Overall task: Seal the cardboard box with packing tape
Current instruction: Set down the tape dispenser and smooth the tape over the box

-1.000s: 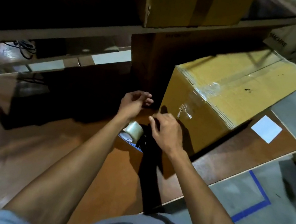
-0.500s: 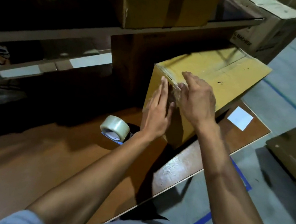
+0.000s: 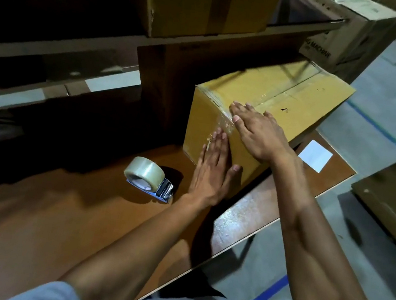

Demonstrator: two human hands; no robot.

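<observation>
A yellow-brown cardboard box (image 3: 299,100) stands on the brown table (image 3: 53,218), its top flaps closed with clear tape running along the seam and down the near side. My left hand (image 3: 210,169) lies flat, fingers together, against the box's near side over the tape end. My right hand (image 3: 259,130) rests palm down on the top near edge, fingers spread over the tape. A tape dispenser with a roll of clear packing tape (image 3: 148,175) lies on the table just left of my left hand, untouched.
A wooden shelf (image 3: 54,41) runs behind the table with another cardboard box (image 3: 203,1) on it. A white paper label (image 3: 315,156) lies on the table's right corner. More boxes (image 3: 351,26) stand on the grey floor to the right.
Both hands left the tape dispenser and went to the box. Since half a second ago the left hand slid down the near side; the right stayed on the top edge.
</observation>
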